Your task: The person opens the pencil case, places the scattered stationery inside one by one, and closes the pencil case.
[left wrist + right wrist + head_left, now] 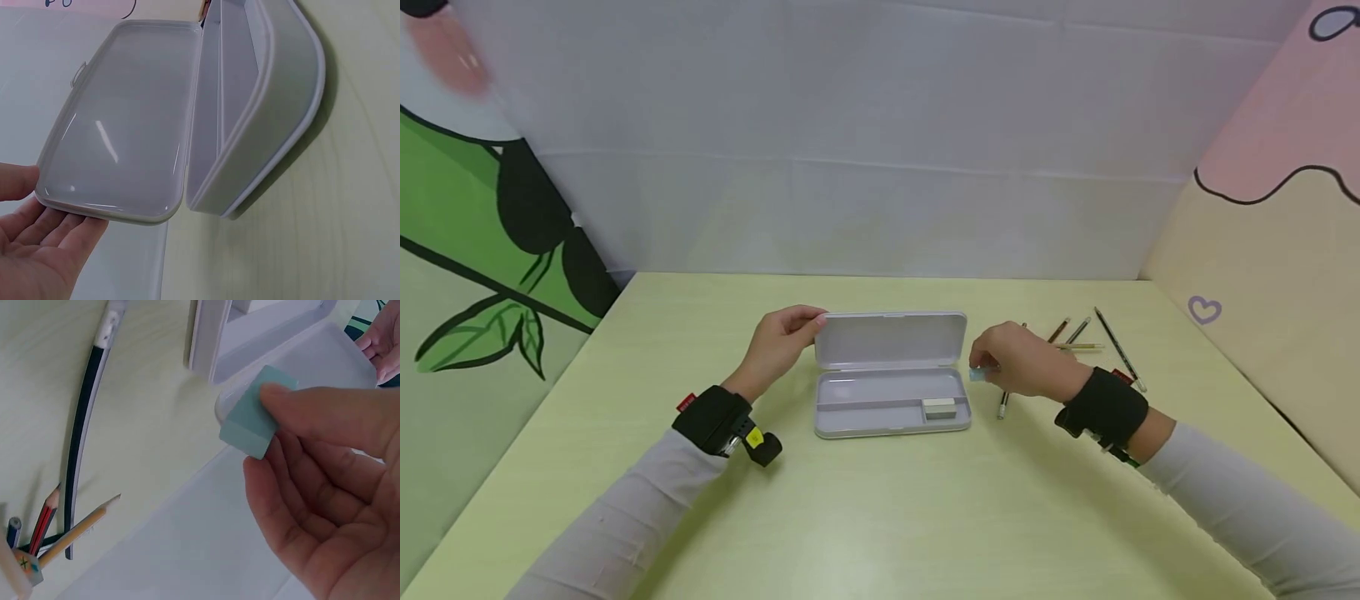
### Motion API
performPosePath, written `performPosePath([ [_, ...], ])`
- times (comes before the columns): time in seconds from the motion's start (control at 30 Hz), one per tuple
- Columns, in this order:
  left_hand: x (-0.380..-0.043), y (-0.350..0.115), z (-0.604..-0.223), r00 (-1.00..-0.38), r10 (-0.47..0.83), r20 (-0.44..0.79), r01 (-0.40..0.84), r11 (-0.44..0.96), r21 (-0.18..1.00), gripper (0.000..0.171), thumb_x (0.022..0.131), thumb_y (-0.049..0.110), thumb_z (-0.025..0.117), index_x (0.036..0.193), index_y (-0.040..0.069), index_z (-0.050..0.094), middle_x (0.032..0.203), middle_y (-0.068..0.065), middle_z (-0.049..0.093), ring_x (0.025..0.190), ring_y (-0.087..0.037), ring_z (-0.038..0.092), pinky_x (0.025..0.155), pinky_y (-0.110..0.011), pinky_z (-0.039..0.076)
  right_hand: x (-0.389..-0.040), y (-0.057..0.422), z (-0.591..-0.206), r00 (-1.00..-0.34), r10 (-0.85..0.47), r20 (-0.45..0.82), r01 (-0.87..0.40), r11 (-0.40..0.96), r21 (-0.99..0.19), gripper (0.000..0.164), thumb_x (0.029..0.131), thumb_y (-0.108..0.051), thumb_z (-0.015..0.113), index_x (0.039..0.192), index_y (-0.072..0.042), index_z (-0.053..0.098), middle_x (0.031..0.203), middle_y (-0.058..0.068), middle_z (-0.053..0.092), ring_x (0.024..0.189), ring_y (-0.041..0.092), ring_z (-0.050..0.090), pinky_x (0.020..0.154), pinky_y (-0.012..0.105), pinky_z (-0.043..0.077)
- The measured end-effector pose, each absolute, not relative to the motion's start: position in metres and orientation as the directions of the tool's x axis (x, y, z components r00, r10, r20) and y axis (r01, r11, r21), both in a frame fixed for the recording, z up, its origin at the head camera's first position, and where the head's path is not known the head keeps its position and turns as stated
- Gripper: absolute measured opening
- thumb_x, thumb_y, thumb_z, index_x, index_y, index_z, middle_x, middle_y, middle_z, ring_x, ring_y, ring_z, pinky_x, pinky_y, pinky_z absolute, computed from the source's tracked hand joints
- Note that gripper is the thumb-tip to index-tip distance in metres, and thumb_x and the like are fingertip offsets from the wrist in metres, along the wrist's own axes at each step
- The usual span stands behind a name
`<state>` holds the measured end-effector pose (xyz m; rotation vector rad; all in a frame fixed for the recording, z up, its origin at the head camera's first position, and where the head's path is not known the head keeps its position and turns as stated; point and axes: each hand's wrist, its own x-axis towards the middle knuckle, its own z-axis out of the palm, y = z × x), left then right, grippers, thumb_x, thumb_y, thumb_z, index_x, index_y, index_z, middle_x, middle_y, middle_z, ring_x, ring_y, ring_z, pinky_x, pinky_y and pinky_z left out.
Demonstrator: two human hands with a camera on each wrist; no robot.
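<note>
A pale grey pencil case (891, 432) lies open on the table, its lid (891, 340) raised at the back. My left hand (784, 340) holds the lid's left corner, thumb on the inner side and fingers behind, as the left wrist view shows. Inside the case, a white eraser (939, 408) sits in the front compartment at the right. My right hand (1026, 360) pinches a light blue-green eraser (253, 415) between thumb and fingers, just right of the case and above the table.
Several pencils (1120, 348) lie scattered on the table (850, 517) to the right, partly behind my right hand. One dark pencil with a white end (87, 406) lies near the case. A white sheet (850, 167) hangs along the table's back edge.
</note>
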<state>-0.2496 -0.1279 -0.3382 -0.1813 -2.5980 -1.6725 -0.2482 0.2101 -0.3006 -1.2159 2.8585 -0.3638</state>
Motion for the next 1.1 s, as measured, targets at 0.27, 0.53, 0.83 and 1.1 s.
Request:
performPosePath([
  [0.27, -0.25, -0.128, -0.338, -0.993, 0.071, 0.098, 0.118, 0.407, 0.906, 0.034, 0.099, 0.022, 0.053, 0.124, 0.0, 0.061, 0.12, -0.022, 0.066, 0.111, -0.03, 0.063, 0.097, -0.041, 0.055, -0.232, 0.188, -0.309, -0.655, -0.751, 0.082, -0.74, 0.617, -0.267, 0.012, 0.078, 0.006, 0.071, 0.082, -0.006, 0.072, 0.074, 0.001, 0.067, 0.065, 0.008, 0.05, 0.061, 0.019, 0.047],
  [0.53, -0.249, -0.127, -0.339, -0.993, 0.074, 0.097, 0.119, 0.402, 0.908, 0.034, 0.099, 0.022, 0.054, 0.124, 0.0, 0.061, 0.119, -0.022, 0.066, 0.111, -0.03, 0.063, 0.097, -0.041, 0.055, -0.223, 0.175, -0.316, -0.602, -0.793, 0.095, -0.777, 0.555, -0.296, 0.014, 0.078, 0.006, 0.071, 0.082, -0.008, 0.073, 0.075, 0.001, 0.068, 0.065, 0.008, 0.051, 0.062, 0.019, 0.048],
  [0.83, -0.248, -0.124, -0.341, -0.992, 0.065, 0.107, 0.124, 0.402, 0.907, 0.034, 0.099, 0.023, 0.055, 0.123, -0.001, 0.062, 0.117, -0.022, 0.066, 0.109, -0.029, 0.063, 0.097, -0.04, 0.055, -0.222, 0.169, -0.327, -0.582, -0.807, 0.095, -0.79, 0.535, -0.3, 0.018, 0.075, 0.009, 0.068, 0.076, -0.009, 0.071, 0.067, -0.003, 0.061, 0.063, 0.004, 0.043, 0.059, 0.015, 0.04],
  [1.1, -0.247, -0.124, -0.34, -0.994, 0.064, 0.094, 0.112, 0.406, 0.907, 0.034, 0.099, 0.023, 0.054, 0.124, 0.0, 0.061, 0.118, -0.022, 0.066, 0.11, -0.03, 0.063, 0.097, -0.041, 0.055, -0.22, 0.169, -0.332, -0.584, -0.806, 0.094, -0.786, 0.532, -0.316, 0.015, 0.077, 0.006, 0.072, 0.08, -0.008, 0.073, 0.074, 0.001, 0.068, 0.065, 0.007, 0.055, 0.061, 0.016, 0.047],
])
